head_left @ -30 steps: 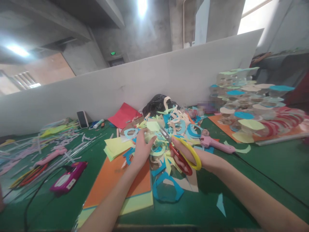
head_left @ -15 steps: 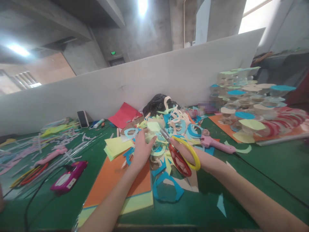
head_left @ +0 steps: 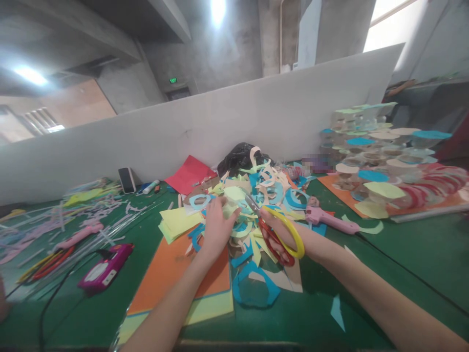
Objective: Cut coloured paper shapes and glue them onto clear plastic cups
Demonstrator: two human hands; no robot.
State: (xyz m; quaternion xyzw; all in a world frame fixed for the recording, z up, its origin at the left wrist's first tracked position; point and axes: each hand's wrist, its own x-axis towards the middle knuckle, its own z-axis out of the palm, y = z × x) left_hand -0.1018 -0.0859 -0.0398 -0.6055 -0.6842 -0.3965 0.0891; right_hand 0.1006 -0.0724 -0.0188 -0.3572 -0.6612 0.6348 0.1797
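Note:
My right hand (head_left: 275,227) is closed on a pair of scissors (head_left: 299,244) with one yellow and one red handle loop. Their blades (head_left: 252,203) point up and left, to the edge of a pale yellow-green piece of paper (head_left: 234,194). My left hand (head_left: 219,220) pinches that paper from the left side, its fingertips partly hidden against it. Below and behind both hands lies a heap of cut paper scraps (head_left: 273,188) in blue, cream and green. A blue paper ring (head_left: 255,288) lies nearest to me.
Orange sheets (head_left: 176,269) lie under my left forearm. A pink glue gun (head_left: 331,220) with a black cord rests at the right, near stacked clear cups with paper discs (head_left: 381,161). A magenta device (head_left: 106,268), another pink glue gun (head_left: 78,236) and a phone (head_left: 126,180) are at the left.
The scissors' handle loops have drawn slightly closer together. The held paper has shifted and turned a little beside the blades, and my left hand has moved slightly with it.

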